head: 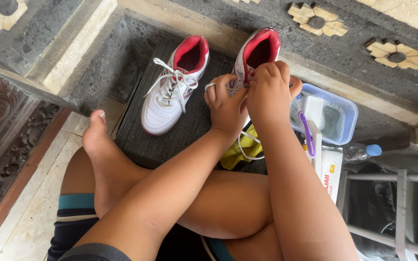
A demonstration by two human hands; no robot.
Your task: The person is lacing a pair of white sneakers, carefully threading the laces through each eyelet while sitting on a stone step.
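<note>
Both hands meet over the right-hand white-and-red shoe (pixel 260 48) on the dark ribbed mat (pixel 136 140): the left hand (pixel 226 104) has its fingers curled and pinching a white lace (pixel 210 86), while the right hand (pixel 269 94) has its fingers pressed together on the lacing at the shoe's tongue. That shoe lies at twelve o'clock from the fingers, touching them. The second shoe (pixel 172 87) rests at nine o'clock, and a blue tub (pixel 347 113) lies at three o'clock.
</note>
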